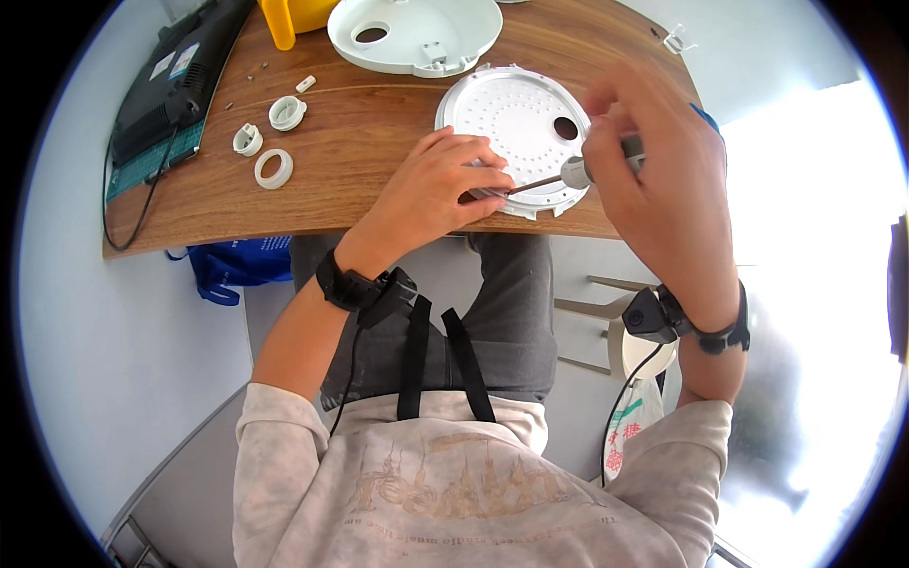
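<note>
A round white plastic plate (516, 118), dotted with small bumps and pierced by one dark hole, lies flat near the table's front edge. My left hand (440, 185) grips its near left rim, thumb and fingers close around the tip of a screwdriver (573, 173). My right hand (653, 156) is wrapped around the screwdriver's grey handle at the plate's right side. The shaft slants down leftward, its tip meeting the plate's near rim beside my left fingertips. Whether a screw sits under the tip is too small to tell.
Beyond the plate stands a white round housing (417, 33) with a hole. White plastic rings (274, 168) and caps (287, 113) lie to the left on the wooden table (350, 133). A black device (170, 90) with a cable rests on a green mat (128, 175). A yellow object (303, 14) is at the back.
</note>
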Demonstrator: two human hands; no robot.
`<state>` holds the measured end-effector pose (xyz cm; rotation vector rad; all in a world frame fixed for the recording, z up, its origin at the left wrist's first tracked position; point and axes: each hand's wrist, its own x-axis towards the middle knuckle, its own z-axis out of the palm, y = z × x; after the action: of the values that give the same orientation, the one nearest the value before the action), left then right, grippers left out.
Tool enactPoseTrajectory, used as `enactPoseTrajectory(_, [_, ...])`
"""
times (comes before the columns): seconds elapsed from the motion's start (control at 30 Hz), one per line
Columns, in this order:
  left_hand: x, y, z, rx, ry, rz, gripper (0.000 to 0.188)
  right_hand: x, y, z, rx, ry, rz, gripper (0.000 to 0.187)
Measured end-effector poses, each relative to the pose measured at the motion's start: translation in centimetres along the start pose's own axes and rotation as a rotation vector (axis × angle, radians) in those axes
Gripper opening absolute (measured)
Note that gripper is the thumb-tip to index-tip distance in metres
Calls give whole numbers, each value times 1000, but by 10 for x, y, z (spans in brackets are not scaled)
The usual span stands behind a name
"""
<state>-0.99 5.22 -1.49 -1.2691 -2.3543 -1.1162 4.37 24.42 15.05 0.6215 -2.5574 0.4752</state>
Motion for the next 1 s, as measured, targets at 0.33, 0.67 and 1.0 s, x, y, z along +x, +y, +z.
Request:
enactPoseTrajectory(0.33, [0, 1, -4, -26, 21, 2, 18, 4, -33, 2, -170, -166, -24, 15])
enactPoseTrajectory(0.67, [0, 0, -3, -27, -18, 1, 17, 9, -14, -8, 23, -189, 168, 21])
enactPoseTrajectory(1.0, [-1, -1, -3, -19, -41, -23, 18, 12, -12, -18, 305, -336, 294, 19])
